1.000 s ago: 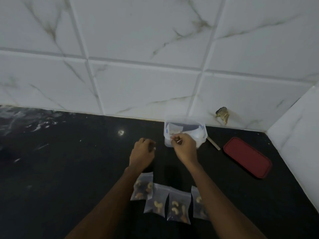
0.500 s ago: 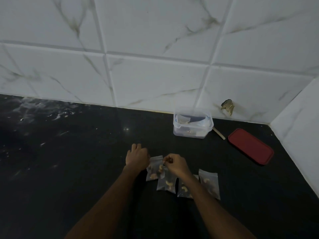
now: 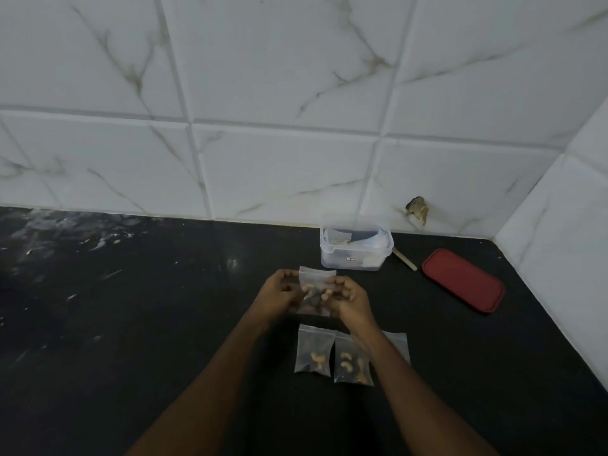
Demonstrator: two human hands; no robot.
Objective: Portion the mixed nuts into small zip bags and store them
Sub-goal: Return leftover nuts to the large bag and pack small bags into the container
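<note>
Both my hands hold up one small zip bag (image 3: pixel 316 278) with nuts in it above the black counter. My left hand (image 3: pixel 279 296) grips its left side and my right hand (image 3: pixel 348 299) pinches its right side near the top strip. Nearer to me, three more small zip bags lie flat: one on the left (image 3: pixel 312 353), one in the middle (image 3: pixel 350 363), and one on the right (image 3: pixel 399 345) partly hidden by my right forearm. A clear plastic container (image 3: pixel 357 248) stands open by the wall, with bags or paper inside.
The container's red lid (image 3: pixel 462 279) lies to the right on the counter. A small wooden stick (image 3: pixel 404 260) lies between lid and container. White marble tiles form the back wall and a side wall at right. The counter (image 3: pixel 131 324) is dusty at far left.
My hands came back from the container to the row of bags, took the leftmost bag and lifted it off the counter. The view shifted slightly.
</note>
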